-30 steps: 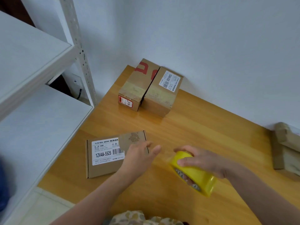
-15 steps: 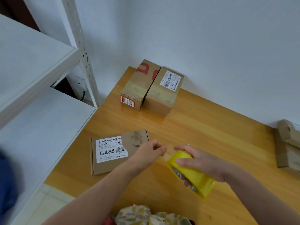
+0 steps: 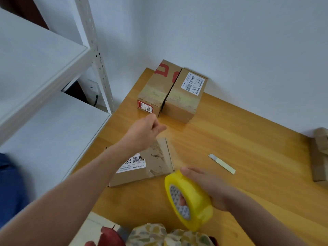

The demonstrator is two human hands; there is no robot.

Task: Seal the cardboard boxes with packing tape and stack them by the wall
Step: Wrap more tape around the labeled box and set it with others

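My right hand [image 3: 209, 189] grips a yellow roll of packing tape [image 3: 193, 206] above the near part of the wooden table [image 3: 239, 139]. My left hand [image 3: 143, 134] is raised away from the roll with thumb and fingers pinched together, seemingly on the tape's free end; a faint clear strip runs from it back to the roll. Under my left forearm a flat cardboard box [image 3: 156, 162] with a white barcode label lies on the table. Two taped boxes, one with red print [image 3: 156, 89] and one with a white label [image 3: 184, 96], stand side by side against the wall.
A small pale cutter blade [image 3: 221, 164] lies on the table right of the flat box. More cardboard [image 3: 319, 157] sits at the right edge. White metal shelving [image 3: 44, 121] stands close on the left. Patterned cloth [image 3: 159, 235] shows at the bottom.
My left hand has moved up and away from the roll, towards the two boxes by the wall. The roll in my right hand has tilted, showing its core. The cutter has come into view.
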